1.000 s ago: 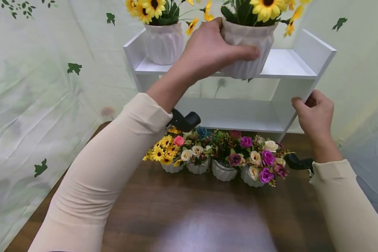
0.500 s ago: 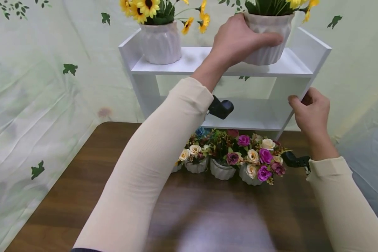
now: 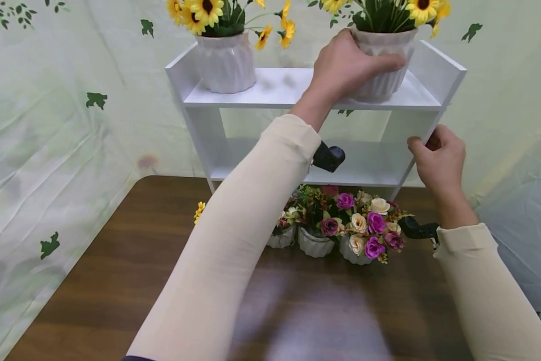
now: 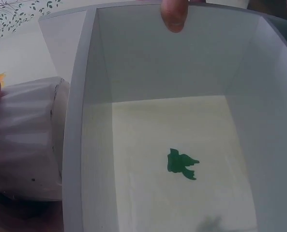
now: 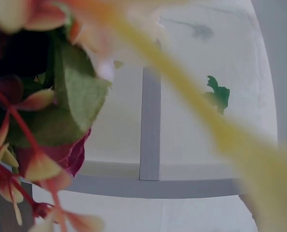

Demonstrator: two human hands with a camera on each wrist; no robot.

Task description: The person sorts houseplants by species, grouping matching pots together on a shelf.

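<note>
My left hand (image 3: pixel 349 67) grips a white fluted flowerpot (image 3: pixel 389 47) of yellow sunflowers at the right part of the white shelf's (image 3: pixel 288 80) top board. Its thumb lies across the pot's front. In the left wrist view the pot (image 4: pixel 24 140) is right by the board's edge; I cannot tell whether its base touches. My right hand (image 3: pixel 441 160) holds the shelf's right side panel, thumb on the inner face and fingers outside. That thumb (image 4: pixel 174 14) shows in the left wrist view. A matching sunflower pot (image 3: pixel 226 62) stands on the top board's left end.
Below the shelf, several small potted flowers stand in a row on the brown wooden table (image 3: pixel 315 311), including a purple and cream rose pot (image 3: pixel 356 250). My left sleeve (image 3: pixel 234 225) hides the row's left part. Leaf-printed cloth (image 3: pixel 71 150) hangs behind.
My left hand has carried the sunflower pot rightward along the top board, then lowered it slightly. The right hand stays on the side panel.
</note>
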